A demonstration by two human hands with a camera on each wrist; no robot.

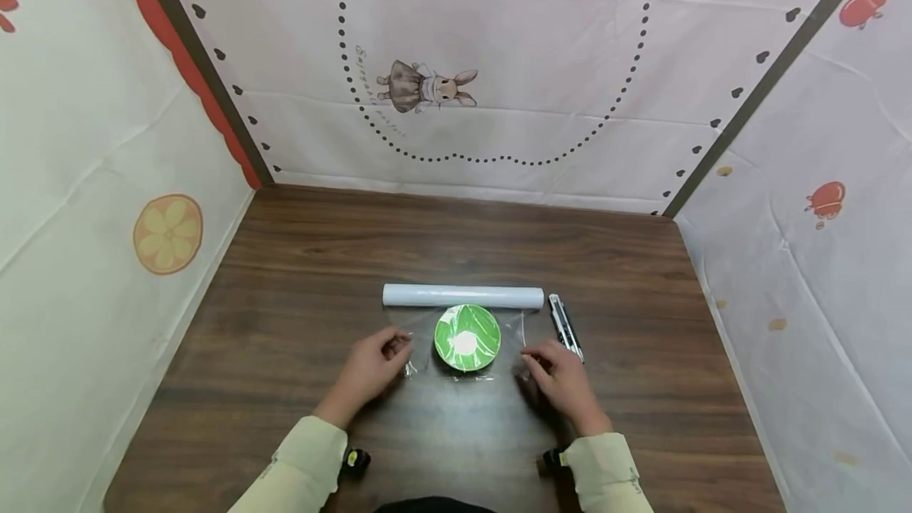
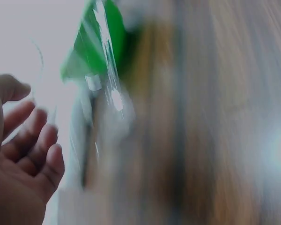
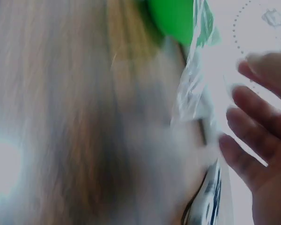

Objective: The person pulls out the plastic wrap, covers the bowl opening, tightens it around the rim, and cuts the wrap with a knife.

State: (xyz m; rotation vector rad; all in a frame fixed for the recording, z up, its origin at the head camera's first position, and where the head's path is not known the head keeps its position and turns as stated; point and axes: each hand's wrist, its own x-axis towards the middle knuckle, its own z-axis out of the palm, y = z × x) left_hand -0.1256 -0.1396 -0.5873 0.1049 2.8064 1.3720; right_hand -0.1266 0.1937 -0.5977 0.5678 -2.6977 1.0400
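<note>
A green bowl (image 1: 466, 337) stands on the table under a sheet of clear plastic wrap (image 1: 511, 343), which spreads past it on both sides. Left of the bowl is my left hand (image 1: 370, 366), close to the film's edge. In the left wrist view its fingers (image 2: 37, 136) are loosely bent, with a gap to the thumb and nothing visibly held. My right hand (image 1: 563, 382) is at the film's right edge. The right wrist view shows its fingers (image 3: 253, 122) relaxed and spread, apart from the crumpled film (image 3: 191, 93). Both wrist views are blurred.
Behind the bowl lies a white roll (image 1: 463, 296), apparently of wrap. A utility knife (image 1: 566, 328) lies right of it, just beyond my right hand. Printed white cloth (image 1: 499, 46) walls the brown wooden table (image 1: 299, 260) at the back and both sides.
</note>
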